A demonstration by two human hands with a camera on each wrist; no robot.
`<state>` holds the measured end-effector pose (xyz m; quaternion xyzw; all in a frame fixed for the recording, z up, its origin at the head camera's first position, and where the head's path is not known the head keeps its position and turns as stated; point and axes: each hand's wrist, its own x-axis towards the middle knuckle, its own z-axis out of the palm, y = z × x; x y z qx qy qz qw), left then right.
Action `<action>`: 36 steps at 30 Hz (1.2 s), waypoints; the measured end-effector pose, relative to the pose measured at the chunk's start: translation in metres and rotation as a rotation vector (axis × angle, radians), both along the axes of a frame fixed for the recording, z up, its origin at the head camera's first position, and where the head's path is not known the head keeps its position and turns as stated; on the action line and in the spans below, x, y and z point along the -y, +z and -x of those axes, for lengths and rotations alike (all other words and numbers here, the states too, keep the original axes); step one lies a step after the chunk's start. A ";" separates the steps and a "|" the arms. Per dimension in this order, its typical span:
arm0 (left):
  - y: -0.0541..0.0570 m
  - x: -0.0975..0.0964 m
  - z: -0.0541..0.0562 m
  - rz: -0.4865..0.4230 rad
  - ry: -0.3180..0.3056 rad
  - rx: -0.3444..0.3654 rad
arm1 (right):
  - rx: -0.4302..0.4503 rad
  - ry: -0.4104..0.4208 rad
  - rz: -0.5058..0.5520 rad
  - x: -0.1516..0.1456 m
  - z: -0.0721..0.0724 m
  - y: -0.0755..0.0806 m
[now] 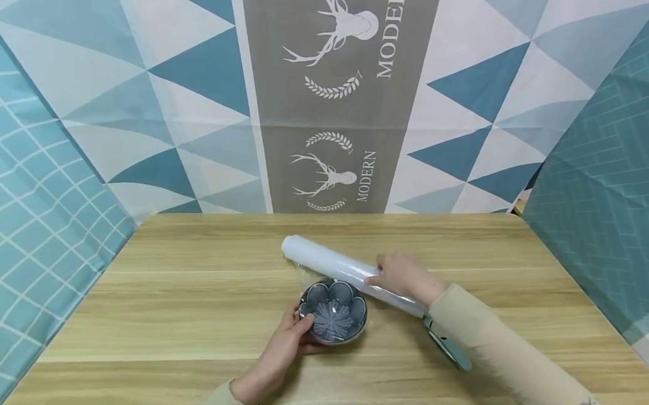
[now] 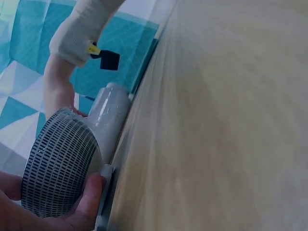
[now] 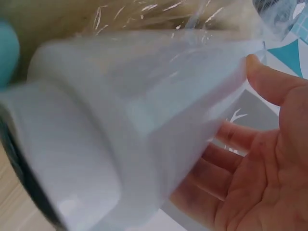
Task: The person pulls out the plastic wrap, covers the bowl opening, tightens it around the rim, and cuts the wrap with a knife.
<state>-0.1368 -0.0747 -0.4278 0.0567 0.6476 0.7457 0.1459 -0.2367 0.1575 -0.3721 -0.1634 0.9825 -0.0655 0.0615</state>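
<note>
A dark grey-blue bowl [image 1: 333, 318] with petal-shaped panels is tilted in my left hand [image 1: 281, 353], thumb at its rim and fingers under its side. In the left wrist view the bowl [image 2: 60, 166] shows a patterned outer wall. Clear film stretches over its mouth and runs toward a thick white roll of cling film [image 1: 329, 263], which lies diagonally beyond it. My right hand [image 1: 406, 278] grips the roll around its middle. In the right wrist view the thumb sits on one side of the roll [image 3: 159, 115] and the fingers curl along the other.
A slim green object [image 1: 449, 346] lies on the wooden table [image 1: 170, 339] by the roll's near end, partly under the right sleeve [image 1: 492, 335]. Patterned cloth [image 1: 198, 98] hangs along the table's back edge, with teal cloths [image 1: 24, 186] at the sides.
</note>
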 end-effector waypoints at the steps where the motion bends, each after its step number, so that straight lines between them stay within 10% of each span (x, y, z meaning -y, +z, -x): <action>1: 0.000 0.001 0.000 0.014 0.013 -0.001 | -0.010 0.002 -0.007 0.000 -0.001 -0.001; 19: 0.003 0.031 0.030 0.164 -0.010 -0.021 | 0.023 -0.059 -0.017 0.006 -0.018 -0.008; 36: 0.002 0.035 0.057 0.301 0.152 -0.008 | 0.148 -0.188 0.250 0.007 -0.046 -0.020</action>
